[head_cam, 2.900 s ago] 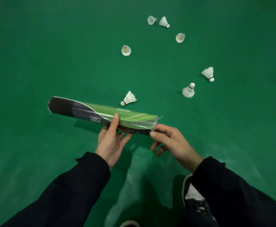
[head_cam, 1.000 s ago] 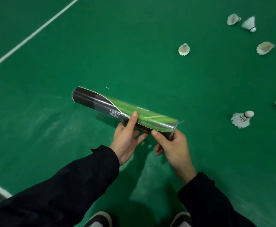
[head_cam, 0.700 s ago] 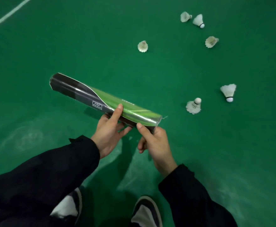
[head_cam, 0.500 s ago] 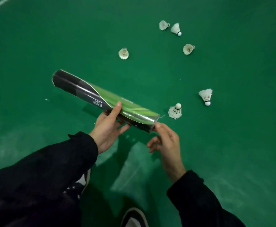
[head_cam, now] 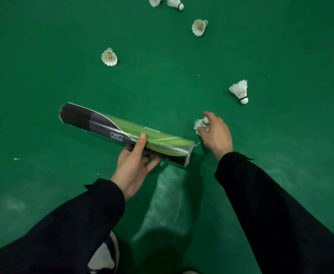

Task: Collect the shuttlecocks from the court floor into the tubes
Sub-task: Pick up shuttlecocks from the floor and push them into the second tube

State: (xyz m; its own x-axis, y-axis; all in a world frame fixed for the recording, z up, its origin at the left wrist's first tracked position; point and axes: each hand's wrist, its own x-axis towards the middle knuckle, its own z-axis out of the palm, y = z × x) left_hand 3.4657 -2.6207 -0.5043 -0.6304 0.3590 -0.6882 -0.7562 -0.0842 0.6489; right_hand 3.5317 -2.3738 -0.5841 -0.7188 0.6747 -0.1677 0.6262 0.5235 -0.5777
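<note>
My left hand (head_cam: 134, 165) grips a black-and-green shuttlecock tube (head_cam: 122, 133) from below, held nearly level above the green court floor, its open end pointing right. To the right of that end, my right hand (head_cam: 216, 133) curls its fingers around a white feather shuttlecock (head_cam: 201, 124) standing cork-up on the floor. Other white shuttlecocks lie on the floor: one (head_cam: 240, 90) to the right, one (head_cam: 109, 57) above the tube, one (head_cam: 199, 27) farther back.
Two more shuttlecocks (head_cam: 175, 1) lie at the top edge. The green floor (head_cam: 43, 56) stretches all around. My shoe (head_cam: 104, 256) shows at the bottom between my dark sleeves.
My right hand left the tube's right end and reached down to the nearest shuttlecock, closing around it. The view moved closer to the floor; the left hand keeps holding the tube.
</note>
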